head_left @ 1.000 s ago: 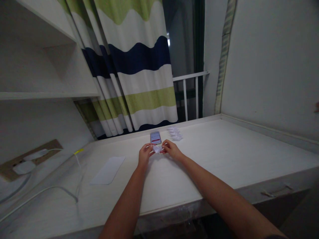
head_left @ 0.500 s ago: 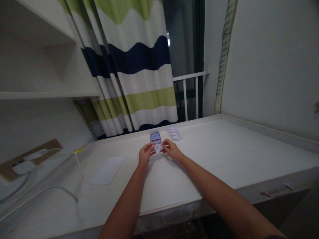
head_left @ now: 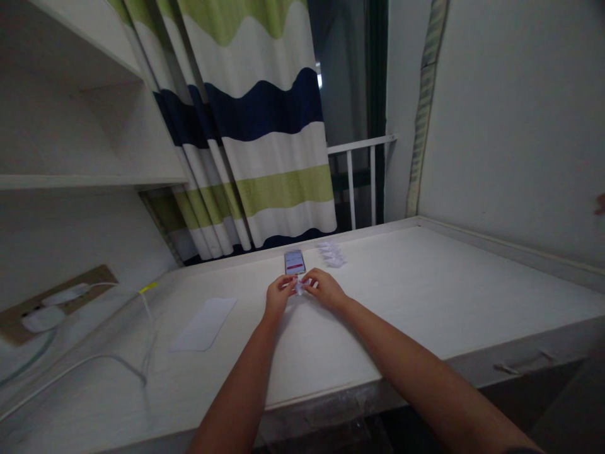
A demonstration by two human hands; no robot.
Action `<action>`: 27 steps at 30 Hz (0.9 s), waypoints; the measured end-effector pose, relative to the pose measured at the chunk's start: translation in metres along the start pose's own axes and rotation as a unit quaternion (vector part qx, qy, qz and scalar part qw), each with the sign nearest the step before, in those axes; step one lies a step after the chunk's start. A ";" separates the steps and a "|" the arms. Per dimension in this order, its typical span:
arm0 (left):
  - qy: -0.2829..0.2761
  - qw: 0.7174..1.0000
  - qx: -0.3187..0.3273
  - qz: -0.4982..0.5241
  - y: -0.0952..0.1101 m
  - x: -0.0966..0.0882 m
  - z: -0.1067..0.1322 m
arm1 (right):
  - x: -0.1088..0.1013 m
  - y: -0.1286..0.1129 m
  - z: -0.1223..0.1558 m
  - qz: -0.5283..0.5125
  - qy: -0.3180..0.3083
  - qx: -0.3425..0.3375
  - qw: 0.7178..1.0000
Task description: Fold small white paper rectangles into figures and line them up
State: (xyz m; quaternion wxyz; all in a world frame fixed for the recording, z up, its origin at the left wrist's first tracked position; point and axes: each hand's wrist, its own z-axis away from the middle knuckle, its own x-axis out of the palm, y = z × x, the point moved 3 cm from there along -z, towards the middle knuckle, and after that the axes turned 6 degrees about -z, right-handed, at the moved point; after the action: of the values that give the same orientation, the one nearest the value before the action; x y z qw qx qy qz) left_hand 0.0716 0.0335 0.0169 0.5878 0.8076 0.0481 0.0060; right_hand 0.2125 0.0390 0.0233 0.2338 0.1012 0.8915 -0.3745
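A small piece of folded white paper is pinched between both hands, just above the desk. My left hand has its fingertips closed on the paper's left side. From the right, my right hand grips the other side with thumb and fingers. The fingers hide much of the paper, so its exact shape is unclear. Right behind the hands lies a phone with its screen lit. Several folded white paper pieces stand in a row to the right of the phone.
A flat white sheet of paper lies on the white desk to the left. Pale cables run from a wall socket panel at far left. A striped curtain hangs behind the desk, and a shelf juts out at upper left.
Both hands have drawn slightly closer together and lower. The folded paper between them looks narrower and is more covered by the fingers.
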 end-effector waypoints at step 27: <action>0.015 0.998 -0.054 0.038 -0.004 0.004 0.001 | 0.004 -0.011 0.001 0.119 -0.007 -0.066 0.991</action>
State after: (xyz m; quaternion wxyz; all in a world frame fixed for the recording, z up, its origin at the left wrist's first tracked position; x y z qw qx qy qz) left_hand 0.0751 0.0341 0.0131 0.6291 0.7757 0.0258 0.0426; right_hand 0.2055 0.0311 0.0278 0.2894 0.1878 0.8944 -0.2848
